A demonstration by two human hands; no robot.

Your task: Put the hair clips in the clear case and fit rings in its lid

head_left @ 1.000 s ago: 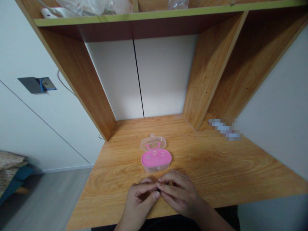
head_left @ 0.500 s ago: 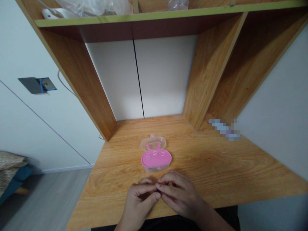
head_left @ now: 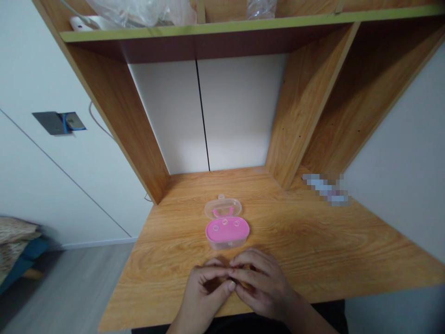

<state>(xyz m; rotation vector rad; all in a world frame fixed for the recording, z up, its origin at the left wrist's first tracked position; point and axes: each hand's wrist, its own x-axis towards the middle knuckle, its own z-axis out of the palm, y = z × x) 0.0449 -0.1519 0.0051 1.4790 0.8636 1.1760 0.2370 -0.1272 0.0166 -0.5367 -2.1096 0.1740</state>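
My left hand (head_left: 207, 290) and my right hand (head_left: 262, 283) meet over the front of the wooden desk, thumbs and fingertips pinched together. Whatever they hold between the tips is too small and too hidden to name. Just beyond them stands a small oval box (head_left: 227, 243) of clear plastic with a pink inner top. On that pink surface lie several small thin rings (head_left: 225, 222), in a row near its back edge. The box's clear lid (head_left: 222, 208), with a pink handle, is folded back behind it. Neither hand touches the box.
The wooden desk (head_left: 174, 241) ends at its front edge by my lap. Upright side panels (head_left: 295, 120) and a shelf (head_left: 239, 24) with plastic bags (head_left: 139, 11) rise behind. A blurred-out pale item (head_left: 325, 189) lies at the back right.
The whole view has shifted slightly. Both hands keep the same pinch near the box, and the box and rings have not moved on the desk.
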